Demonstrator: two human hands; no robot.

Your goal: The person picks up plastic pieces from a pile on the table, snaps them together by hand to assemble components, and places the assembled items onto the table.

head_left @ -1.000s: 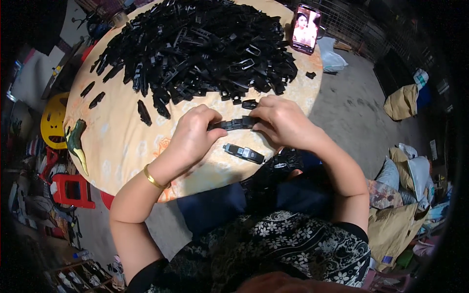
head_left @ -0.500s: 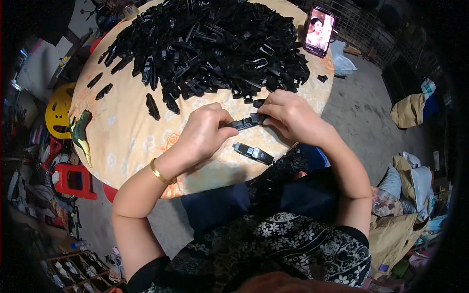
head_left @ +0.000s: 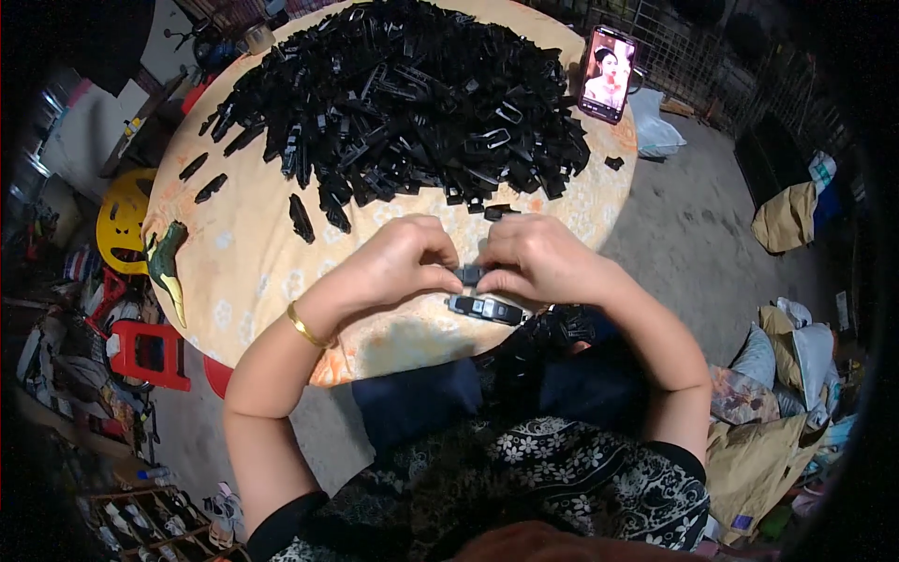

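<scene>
Between my two hands, close to the table's near edge, is a small black plastic part [head_left: 470, 274], mostly covered by my fingers. My left hand [head_left: 409, 260] pinches its left end, and my right hand [head_left: 532, 258] grips the right end. Just below them a longer black part with a silvery middle [head_left: 485, 309] lies on the cloth. Beyond my right hand lies a short black piece [head_left: 501, 212]. A large heap of black plastic parts [head_left: 403, 112] covers the far half of the round table [head_left: 253, 272].
A phone [head_left: 608, 75] stands lit at the table's far right. At the left edge lies a green and yellow curved object [head_left: 166, 267]. Red [head_left: 150, 354] and yellow [head_left: 122, 220] stools stand left of the table. Sacks and bags [head_left: 787, 365] lie on the floor at right.
Both hands have come nearer to me and closer together with the black part, which now shows less between the fingers. The view has shifted slightly.
</scene>
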